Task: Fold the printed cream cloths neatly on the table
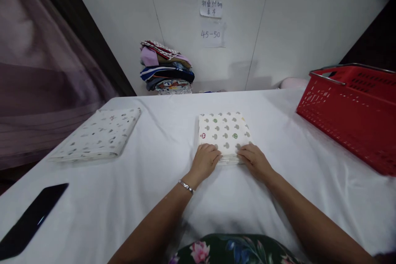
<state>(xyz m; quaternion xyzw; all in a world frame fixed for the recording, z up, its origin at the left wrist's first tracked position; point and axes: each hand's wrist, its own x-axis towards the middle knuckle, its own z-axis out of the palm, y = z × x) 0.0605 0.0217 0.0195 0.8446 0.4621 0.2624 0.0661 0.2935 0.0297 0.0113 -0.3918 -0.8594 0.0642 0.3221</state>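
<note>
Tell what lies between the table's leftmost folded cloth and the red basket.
Head view: folded mushroom-print cloth, left hand and right hand on its near edge.

- Reaching in from the frame's lower edge with both forearms bare, converging toward the center.
- Slanting left forearm [159, 219] up and rightward, left wrist [192, 179] nearly straight.
- Slanting right forearm [309, 208] up and leftward.
- Holding left hand [205, 159] and right hand [256, 161] level, just apart, backs upward, fingers bent inward.
</note>
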